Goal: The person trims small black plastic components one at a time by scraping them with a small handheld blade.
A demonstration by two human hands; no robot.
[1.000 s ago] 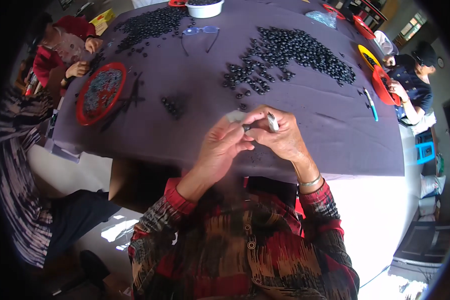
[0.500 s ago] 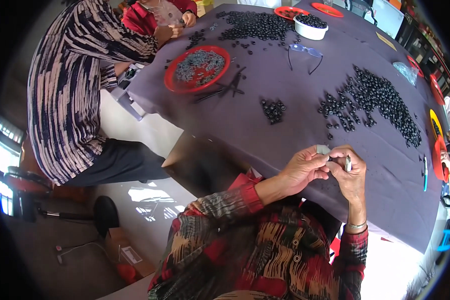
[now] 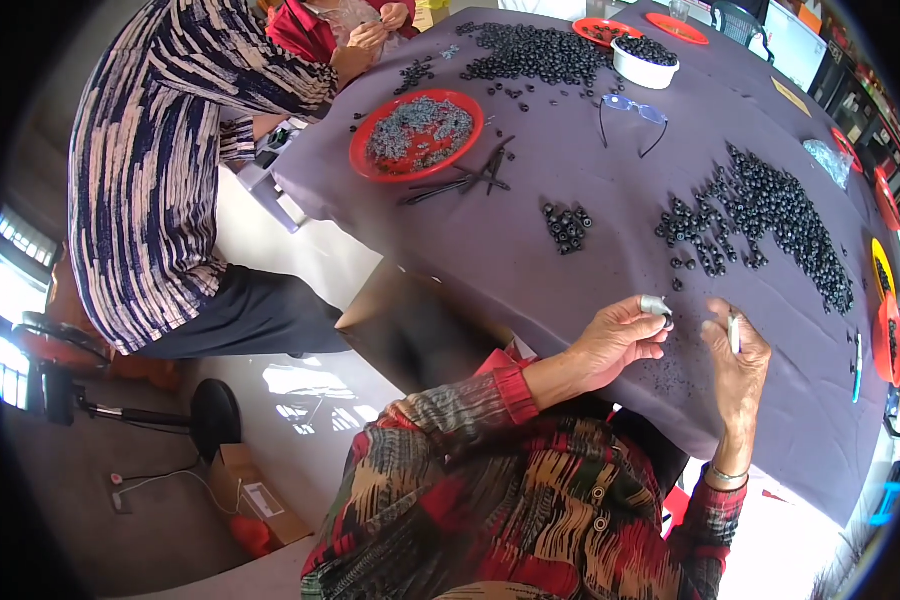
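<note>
My left hand [image 3: 615, 343] pinches a small black round piece [image 3: 668, 322] between thumb and forefinger; a pale grey wrap [image 3: 654, 304] covers that fingertip. To its right, my right hand [image 3: 738, 365] has its fingers curled around a short, thin whitish tool [image 3: 734, 334], whose exact kind I cannot make out. A gap separates the two hands, both above the table's near edge. Just beyond them lie a small cluster of black round pieces [image 3: 567, 228] and, farther right, a large spread-out heap of the same pieces [image 3: 770, 220].
On the purple-grey cloth [image 3: 450, 240] are a red plate of grey bits [image 3: 362, 150], dark thin sticks [image 3: 485, 175], glasses [image 3: 634, 104], a white tub [image 3: 646, 72], another black heap [image 3: 540, 55] and a blue pen [image 3: 857, 368]. A person in striped clothing [image 3: 155, 180] stands left.
My hands have come apart: the right hand moved right, away from the left, which still holds the black piece. The whole view has shifted slightly.
</note>
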